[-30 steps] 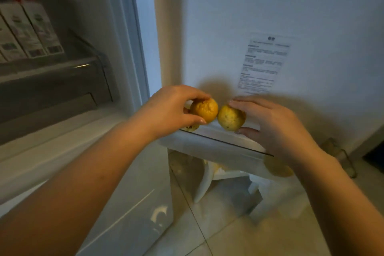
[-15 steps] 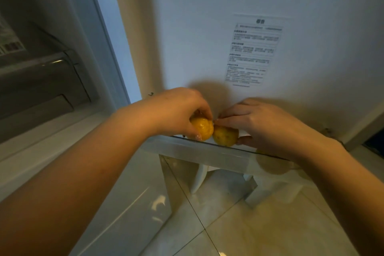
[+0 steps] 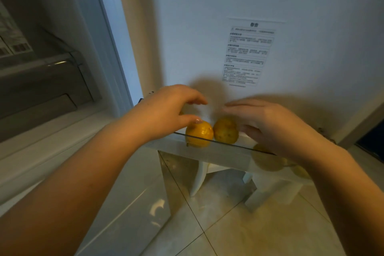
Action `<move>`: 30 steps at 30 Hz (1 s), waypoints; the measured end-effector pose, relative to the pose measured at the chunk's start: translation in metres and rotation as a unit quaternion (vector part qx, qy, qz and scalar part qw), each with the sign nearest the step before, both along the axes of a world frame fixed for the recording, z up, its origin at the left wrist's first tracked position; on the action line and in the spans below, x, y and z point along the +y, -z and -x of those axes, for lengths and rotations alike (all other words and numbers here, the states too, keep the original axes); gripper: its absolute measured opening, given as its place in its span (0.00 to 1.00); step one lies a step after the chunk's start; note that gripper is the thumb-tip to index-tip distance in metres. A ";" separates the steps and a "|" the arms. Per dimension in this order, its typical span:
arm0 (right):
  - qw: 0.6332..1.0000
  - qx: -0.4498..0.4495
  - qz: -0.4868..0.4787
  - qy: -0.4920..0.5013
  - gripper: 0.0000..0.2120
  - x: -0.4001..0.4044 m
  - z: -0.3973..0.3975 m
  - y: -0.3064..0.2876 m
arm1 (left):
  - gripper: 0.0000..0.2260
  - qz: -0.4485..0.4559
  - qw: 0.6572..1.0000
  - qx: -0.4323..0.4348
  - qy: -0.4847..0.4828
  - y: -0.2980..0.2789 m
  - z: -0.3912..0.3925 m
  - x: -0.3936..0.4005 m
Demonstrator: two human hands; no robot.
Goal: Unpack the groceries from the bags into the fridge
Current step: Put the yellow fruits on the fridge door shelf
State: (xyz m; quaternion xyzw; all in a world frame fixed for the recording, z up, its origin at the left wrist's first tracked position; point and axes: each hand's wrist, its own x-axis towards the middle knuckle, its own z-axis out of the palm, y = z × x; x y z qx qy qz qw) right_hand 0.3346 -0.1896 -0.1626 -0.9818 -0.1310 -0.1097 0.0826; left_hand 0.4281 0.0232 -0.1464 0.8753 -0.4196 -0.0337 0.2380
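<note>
Looking down at the open fridge door (image 3: 270, 6), a printed label (image 3: 247, 54) stuck on its inner wall. Left hand (image 3: 166, 110) and right hand (image 3: 268, 122) both hover over the door shelf (image 3: 224, 155), fingers loose and spread, gripping nothing. Two oranges sit touching at the shelf's left end: bright orange (image 3: 199, 134) under the left thumb, duller orange (image 3: 225, 131) beside the right hand.

Left hand (image 3: 166, 110): releases the orange fruit (image 3: 199, 134), fingers now spread above it, thumb tip touching its top. Right hand (image 3: 268, 122): lets go of the yellow-green fruit (image 3: 225, 131), fingers straightened. Both fruits now rest side by side, touching, in the door shelf (image 3: 228, 153).
</note>
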 end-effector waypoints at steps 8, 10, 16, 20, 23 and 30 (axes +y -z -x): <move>0.976 -0.165 -0.108 0.088 0.19 0.027 0.055 0.015 | 0.20 0.173 0.974 -0.143 -0.015 0.018 0.051 0.019; 0.971 -0.171 -0.120 0.114 0.19 0.032 0.071 0.024 | 0.21 0.182 0.970 -0.160 0.005 0.025 0.066 0.020; 0.964 -0.168 -0.103 0.180 0.23 0.042 0.123 0.057 | 0.22 0.188 0.964 -0.178 0.060 0.071 0.109 0.014; 0.968 -0.138 -0.074 0.197 0.26 0.037 0.163 0.085 | 0.22 0.152 0.971 -0.165 0.086 0.113 0.143 0.005; 0.968 -0.087 -0.075 0.223 0.26 0.021 0.199 0.110 | 0.22 0.119 0.978 -0.134 0.102 0.137 0.170 -0.012; 0.957 0.013 -0.111 0.269 0.30 -0.029 0.310 0.163 | 0.24 0.071 0.987 -0.075 0.125 0.186 0.264 -0.079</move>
